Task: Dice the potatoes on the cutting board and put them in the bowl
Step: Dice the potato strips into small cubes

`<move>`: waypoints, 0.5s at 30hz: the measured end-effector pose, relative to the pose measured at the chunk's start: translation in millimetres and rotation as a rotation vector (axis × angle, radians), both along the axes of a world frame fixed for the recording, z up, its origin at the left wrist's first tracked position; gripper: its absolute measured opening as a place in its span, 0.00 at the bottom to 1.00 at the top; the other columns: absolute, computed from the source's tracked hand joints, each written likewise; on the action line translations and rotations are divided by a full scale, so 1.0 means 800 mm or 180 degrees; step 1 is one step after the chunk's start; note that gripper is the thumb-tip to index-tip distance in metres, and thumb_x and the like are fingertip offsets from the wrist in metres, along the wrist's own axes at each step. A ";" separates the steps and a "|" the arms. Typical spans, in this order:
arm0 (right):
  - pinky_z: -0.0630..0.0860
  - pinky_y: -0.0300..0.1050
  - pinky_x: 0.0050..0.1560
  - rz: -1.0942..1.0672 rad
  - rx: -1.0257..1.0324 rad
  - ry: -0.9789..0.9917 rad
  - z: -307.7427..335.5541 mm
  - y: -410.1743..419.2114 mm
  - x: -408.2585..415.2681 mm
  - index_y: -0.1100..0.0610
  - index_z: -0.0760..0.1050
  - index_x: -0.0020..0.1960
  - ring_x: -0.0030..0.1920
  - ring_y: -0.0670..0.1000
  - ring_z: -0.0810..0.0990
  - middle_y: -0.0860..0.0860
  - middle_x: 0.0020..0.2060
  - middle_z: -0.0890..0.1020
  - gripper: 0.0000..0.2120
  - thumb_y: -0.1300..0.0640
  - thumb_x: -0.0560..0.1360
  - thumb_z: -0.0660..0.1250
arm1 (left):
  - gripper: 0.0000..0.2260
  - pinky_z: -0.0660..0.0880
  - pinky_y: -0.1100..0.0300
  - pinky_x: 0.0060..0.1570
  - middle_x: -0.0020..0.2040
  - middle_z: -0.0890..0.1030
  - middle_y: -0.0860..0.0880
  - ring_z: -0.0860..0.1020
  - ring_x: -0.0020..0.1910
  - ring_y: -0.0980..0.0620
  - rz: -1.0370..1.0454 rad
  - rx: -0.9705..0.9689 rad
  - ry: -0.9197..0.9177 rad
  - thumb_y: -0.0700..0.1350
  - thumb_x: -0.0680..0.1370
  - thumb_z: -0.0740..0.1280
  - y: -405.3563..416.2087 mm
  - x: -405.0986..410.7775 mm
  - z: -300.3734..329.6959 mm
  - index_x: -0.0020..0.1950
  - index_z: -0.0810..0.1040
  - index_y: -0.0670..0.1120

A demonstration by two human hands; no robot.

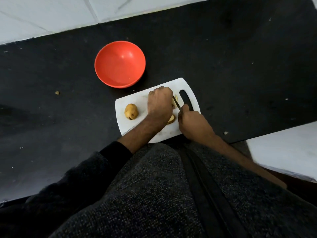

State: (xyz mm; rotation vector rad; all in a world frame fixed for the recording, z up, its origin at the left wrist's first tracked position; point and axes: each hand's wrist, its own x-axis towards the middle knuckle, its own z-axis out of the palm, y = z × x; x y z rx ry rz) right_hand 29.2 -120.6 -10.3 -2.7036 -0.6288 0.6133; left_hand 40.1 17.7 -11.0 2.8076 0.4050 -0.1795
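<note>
A white cutting board lies on the black counter. A whole yellow potato rests on its left part. My left hand presses down on a potato piece near the board's handle slot; most of that piece is hidden under the hand. My right hand grips a knife whose thin blade is set against that piece. Another cut potato piece lies between my two wrists. The red bowl stands beyond the board to the left, with nothing inside.
Small potato scraps lie on the counter: one at the left and one at the right near the edge. A pale tiled wall runs along the back. The counter edge drops off at the lower right.
</note>
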 end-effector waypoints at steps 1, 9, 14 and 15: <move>0.64 0.48 0.36 0.0041 -0.0013 -0.0031 -0.001 0.002 0.000 0.61 0.65 0.55 0.42 0.64 0.81 0.61 0.43 0.81 0.08 0.56 0.83 0.54 | 0.07 0.75 0.51 0.53 0.51 0.83 0.44 0.80 0.51 0.44 0.0005 0.0010 0.0004 0.42 0.75 0.73 0.000 0.000 0.000 0.52 0.83 0.44; 0.64 0.50 0.37 0.0071 -0.0141 0.0061 0.001 0.010 0.000 0.59 0.63 0.56 0.45 0.64 0.80 0.61 0.47 0.80 0.05 0.58 0.82 0.55 | 0.06 0.78 0.49 0.53 0.46 0.84 0.44 0.81 0.47 0.45 0.0062 -0.0134 0.0002 0.40 0.72 0.75 0.001 0.004 -0.004 0.48 0.84 0.43; 0.66 0.49 0.37 0.0116 -0.0136 -0.0060 0.003 0.018 0.003 0.61 0.65 0.59 0.45 0.62 0.81 0.61 0.47 0.81 0.08 0.58 0.82 0.54 | 0.03 0.79 0.50 0.50 0.44 0.83 0.45 0.81 0.44 0.46 0.0074 -0.0158 -0.0023 0.39 0.73 0.74 0.002 0.002 -0.005 0.46 0.84 0.43; 0.67 0.49 0.37 0.0116 -0.0117 -0.0064 0.002 0.020 0.005 0.61 0.65 0.59 0.45 0.62 0.81 0.61 0.47 0.81 0.09 0.59 0.82 0.54 | 0.02 0.79 0.50 0.50 0.43 0.83 0.45 0.80 0.44 0.46 0.0090 -0.0166 -0.0050 0.38 0.74 0.73 0.001 0.002 -0.005 0.45 0.84 0.43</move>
